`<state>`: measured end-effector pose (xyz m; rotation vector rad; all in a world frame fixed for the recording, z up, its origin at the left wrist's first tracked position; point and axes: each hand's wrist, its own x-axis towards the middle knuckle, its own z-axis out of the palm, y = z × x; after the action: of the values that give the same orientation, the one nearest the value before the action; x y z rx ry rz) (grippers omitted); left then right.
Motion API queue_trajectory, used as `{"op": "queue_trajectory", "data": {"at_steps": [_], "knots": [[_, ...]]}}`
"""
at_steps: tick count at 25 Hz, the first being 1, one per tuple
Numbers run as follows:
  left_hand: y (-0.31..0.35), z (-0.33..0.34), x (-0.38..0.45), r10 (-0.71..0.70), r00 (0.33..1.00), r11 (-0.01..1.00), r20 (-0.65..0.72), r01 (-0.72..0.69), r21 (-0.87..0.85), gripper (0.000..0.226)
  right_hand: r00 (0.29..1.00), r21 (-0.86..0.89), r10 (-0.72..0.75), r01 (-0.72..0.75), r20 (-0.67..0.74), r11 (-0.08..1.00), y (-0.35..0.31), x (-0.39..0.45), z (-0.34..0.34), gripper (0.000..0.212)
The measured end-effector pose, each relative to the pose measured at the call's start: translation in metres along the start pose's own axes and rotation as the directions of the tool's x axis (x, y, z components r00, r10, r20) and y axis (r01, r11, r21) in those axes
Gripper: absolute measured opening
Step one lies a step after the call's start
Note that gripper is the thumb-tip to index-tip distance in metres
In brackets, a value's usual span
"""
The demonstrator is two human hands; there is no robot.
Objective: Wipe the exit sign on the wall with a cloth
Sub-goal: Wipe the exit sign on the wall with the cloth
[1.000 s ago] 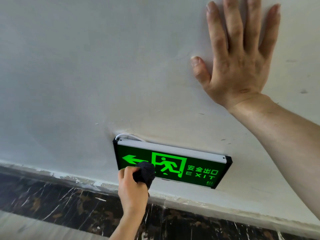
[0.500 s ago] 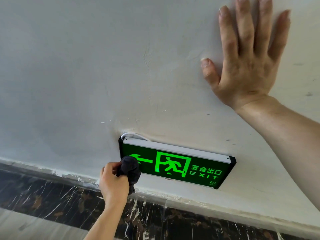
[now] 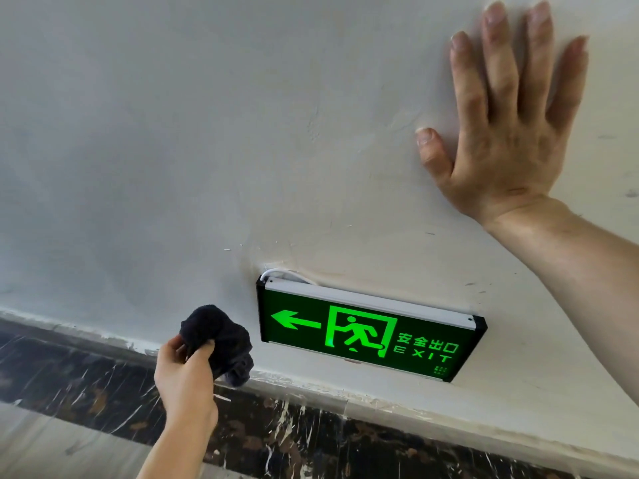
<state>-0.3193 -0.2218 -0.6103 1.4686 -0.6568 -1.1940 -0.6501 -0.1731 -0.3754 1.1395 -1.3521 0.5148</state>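
1. The left hand [image 3: 186, 375] is curled tight around a bunched dark cloth [image 3: 218, 340], held off the wall [image 3: 173, 150]
2. The right hand [image 3: 508, 133] lies flat on the wall, fingers spread, holding nothing
3. A dark marble skirting [image 3: 86, 385] runs below
4. The green exit sign [image 3: 370, 333] is mounted low on the wall, just right of the cloth, not touching it, below the right hand
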Motion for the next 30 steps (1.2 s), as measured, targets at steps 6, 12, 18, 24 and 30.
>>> {"op": "queue_trajectory", "data": {"at_steps": [6, 12, 18, 24, 30], "knots": [[0.031, -0.018, -0.034, -0.166, 0.875, 0.883, 0.456, 0.337, -0.326, 0.038, 1.000, 0.036, -0.002, 0.001, 0.014, 0.999, 0.007, -0.001, 0.003, 0.070], [0.075, 0.004, -0.080, -0.135, 0.643, 0.860, 0.754, 0.454, -0.234, 0.042, 0.996, 0.128, 0.013, -0.024, 0.085, 0.992, 0.004, 0.002, -0.011, 0.069], [0.108, 0.021, -0.122, -0.109, 0.434, 0.824, 0.894, 0.543, -0.163, 0.054, 0.955, 0.284, 0.091, -0.174, 0.282, 0.943, -0.003, -0.001, -0.063, 0.062], [0.157, 0.044, -0.167, -0.154, 0.340, 0.852, 0.928, 0.520, -0.049, 0.049, 0.715, 0.473, 0.161, -0.596, 0.681, 0.648, -0.015, -0.008, -0.149, 0.063], [0.227, 0.047, -0.204, -0.216, 0.367, 0.880, 0.905, 0.474, 0.017, 0.039, 0.154, 0.154, 0.103, -0.988, 0.983, 0.000, -0.018, 0.043, -0.205, 0.058]]}}
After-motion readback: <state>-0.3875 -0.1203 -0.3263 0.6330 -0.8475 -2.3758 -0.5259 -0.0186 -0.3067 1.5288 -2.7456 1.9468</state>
